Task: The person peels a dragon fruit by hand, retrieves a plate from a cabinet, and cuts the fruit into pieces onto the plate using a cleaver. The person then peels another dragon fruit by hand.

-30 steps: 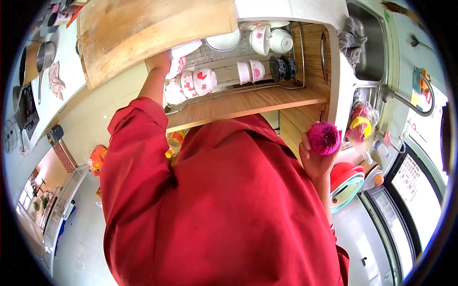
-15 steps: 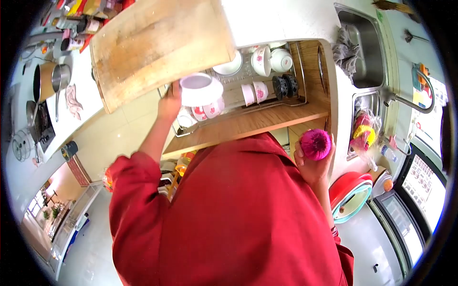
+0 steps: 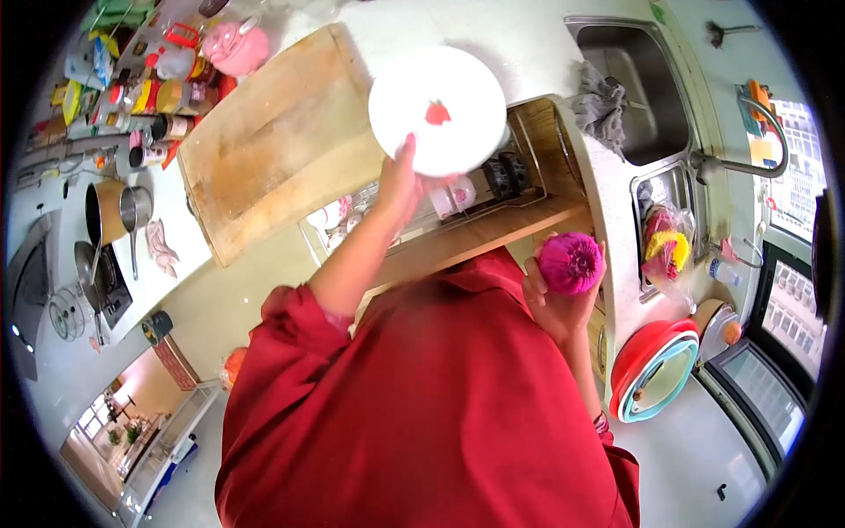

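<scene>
My left hand (image 3: 400,189) grips the near rim of a white plate (image 3: 458,84), with the thumb on top. The plate has a small red motif in its middle and is held above the open dish drawer (image 3: 493,227), beside the wooden cutting board (image 3: 273,132). My right hand (image 3: 556,308) is closed round a magenta dragon fruit (image 3: 570,262) with a puckered dark end, held at the drawer's right side. Pink-patterned cups (image 3: 452,197) and black patterned bowls (image 3: 505,174) stand in the drawer's rack, partly hidden by the plate and my left arm.
To the right are a steel sink (image 3: 629,70) with a grey cloth (image 3: 600,107) on its edge, and a smaller basin holding a plastic bag (image 3: 666,251). Red and teal basins (image 3: 627,365) stand below. Pots (image 3: 106,211), bottles and a pink jar (image 3: 236,46) are at the left.
My left hand has lifted the plate up and to the right, out over the drawer, and its face now shows. The dragon fruit stays in my right hand, slightly turned. The view has shifted.
</scene>
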`<state>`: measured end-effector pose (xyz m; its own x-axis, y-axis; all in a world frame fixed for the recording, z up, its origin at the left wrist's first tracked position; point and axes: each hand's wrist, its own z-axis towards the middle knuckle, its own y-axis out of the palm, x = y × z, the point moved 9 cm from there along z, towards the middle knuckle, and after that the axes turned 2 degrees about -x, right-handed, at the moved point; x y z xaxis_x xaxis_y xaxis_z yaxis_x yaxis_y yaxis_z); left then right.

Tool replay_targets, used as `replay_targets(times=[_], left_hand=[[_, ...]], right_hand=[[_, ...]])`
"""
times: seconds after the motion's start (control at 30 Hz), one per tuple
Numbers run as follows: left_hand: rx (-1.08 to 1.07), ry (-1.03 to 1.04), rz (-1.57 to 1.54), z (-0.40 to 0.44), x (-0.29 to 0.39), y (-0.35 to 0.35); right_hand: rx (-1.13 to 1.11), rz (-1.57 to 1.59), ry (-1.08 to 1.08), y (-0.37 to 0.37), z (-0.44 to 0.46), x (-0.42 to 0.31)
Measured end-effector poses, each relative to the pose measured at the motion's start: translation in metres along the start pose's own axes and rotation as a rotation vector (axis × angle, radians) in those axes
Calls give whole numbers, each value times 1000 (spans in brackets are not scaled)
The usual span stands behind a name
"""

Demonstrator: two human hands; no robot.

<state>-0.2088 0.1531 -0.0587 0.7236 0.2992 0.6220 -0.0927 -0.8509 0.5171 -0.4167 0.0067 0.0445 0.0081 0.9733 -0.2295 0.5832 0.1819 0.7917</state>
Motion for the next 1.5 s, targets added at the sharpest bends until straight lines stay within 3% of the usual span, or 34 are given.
replay_targets(times=[0.17,0.6,0.7,1.1,1.23,1.33,1.37,1.47,1.5], left_hand=[[-84,-18,-64,81,19,31],[59,-118,14,129,23,34],[124,-195,26,135,23,24],[186,-317,-5,143,25,2],[398,-379,-197,131,17,-5],[173,-636,-34,105,8,42],[90,-712,210,99,13,60],[-152,-385,566,104,16,191],[-312,-354,535,89,5,261]], right_hand=[[-124,128,-48,32,9,-33],[-260,-185,-254,47,52,-157],[-222,-135,-311,40,57,-183],[-9,-675,-609,28,22,-284],[17,-675,-680,29,5,-303],[21,-704,-772,25,-6,-314],[27,-754,-789,27,-11,-318],[12,-820,-847,34,-23,-326],[15,-810,-871,35,-26,-329]])
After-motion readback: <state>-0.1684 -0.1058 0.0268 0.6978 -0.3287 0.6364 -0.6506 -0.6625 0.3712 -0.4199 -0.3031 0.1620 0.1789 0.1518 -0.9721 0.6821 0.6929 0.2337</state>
